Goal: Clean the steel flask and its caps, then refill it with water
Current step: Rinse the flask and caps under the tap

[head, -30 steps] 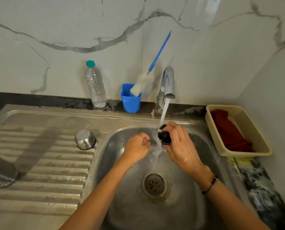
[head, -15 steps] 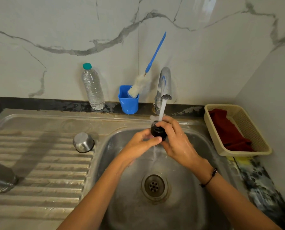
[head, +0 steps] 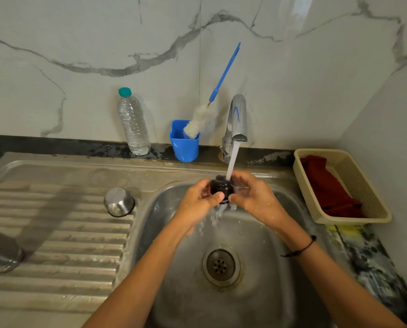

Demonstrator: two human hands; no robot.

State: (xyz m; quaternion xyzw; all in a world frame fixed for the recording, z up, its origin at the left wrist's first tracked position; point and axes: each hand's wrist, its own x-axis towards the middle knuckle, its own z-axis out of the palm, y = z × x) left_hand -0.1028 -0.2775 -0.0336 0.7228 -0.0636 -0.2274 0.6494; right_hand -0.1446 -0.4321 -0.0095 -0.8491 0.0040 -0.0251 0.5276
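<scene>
The black cap [head: 221,188] is gripped by both the left hand [head: 201,200] and the right hand [head: 254,196], under the tap [head: 238,119] stream above the sink [head: 264,245]. The steel cap [head: 119,201] is seen at nine o'clock of the hands, the flask [head: 1,253] at eight o'clock on the drainboard.

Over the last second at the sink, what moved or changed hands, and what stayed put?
The left hand, apart from the cap a second ago, has closed in and now grips the black cap together with the right hand. Both raised it closer to the tap, under the running water. The steel cup cap, flask, brush and basket stayed put.
</scene>
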